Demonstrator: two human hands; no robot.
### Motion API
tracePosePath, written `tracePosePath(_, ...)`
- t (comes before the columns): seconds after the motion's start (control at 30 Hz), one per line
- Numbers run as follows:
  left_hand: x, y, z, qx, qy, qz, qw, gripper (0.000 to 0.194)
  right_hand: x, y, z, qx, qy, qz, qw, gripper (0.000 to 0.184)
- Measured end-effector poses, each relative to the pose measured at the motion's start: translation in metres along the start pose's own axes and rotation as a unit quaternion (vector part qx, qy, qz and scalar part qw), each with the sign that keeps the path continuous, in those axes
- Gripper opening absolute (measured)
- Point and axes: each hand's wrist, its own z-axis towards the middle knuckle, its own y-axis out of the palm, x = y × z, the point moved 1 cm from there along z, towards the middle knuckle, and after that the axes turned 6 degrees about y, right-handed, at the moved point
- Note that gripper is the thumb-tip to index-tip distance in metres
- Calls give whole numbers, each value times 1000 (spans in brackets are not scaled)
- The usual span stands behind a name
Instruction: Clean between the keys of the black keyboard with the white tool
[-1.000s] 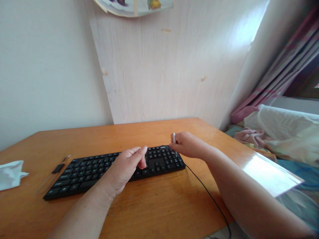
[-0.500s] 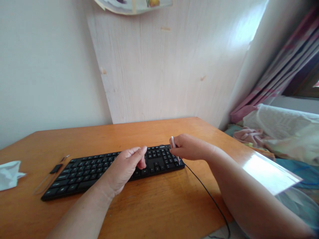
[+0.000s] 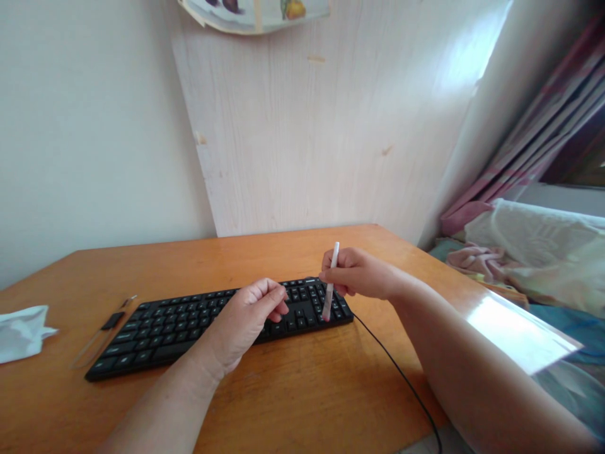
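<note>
A black keyboard lies at a slant across the wooden desk. My right hand is above its number pad, closed around a slim white-handled brush. The brush stands nearly upright, and its pinkish lower end reaches the keys at the bottom of the number pad. Over the middle-right part of the keyboard, my left hand is loosely curled with thumb against fingers; nothing shows in it. It covers some of the keys behind it.
A black cable runs from the keyboard over the desk's front edge. Left of the keyboard lie a small dark item with a thin cord and a white tissue. A shiny sheet is at the right edge. Wall behind.
My right hand has turned, so more of the brush shows and its lower end has shifted left across the number pad. My left hand stays curled, nearly in place.
</note>
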Motion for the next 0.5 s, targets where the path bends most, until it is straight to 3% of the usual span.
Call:
tracePosePath(0.27,5,15,-10,-104,2,-77,992,43,-5,12,1,-24,-43,153,987,33)
tracePosePath(0.5,9,14,-13,-145,3,-64,987,39,-6,24,4,-28,-37,259,965,26)
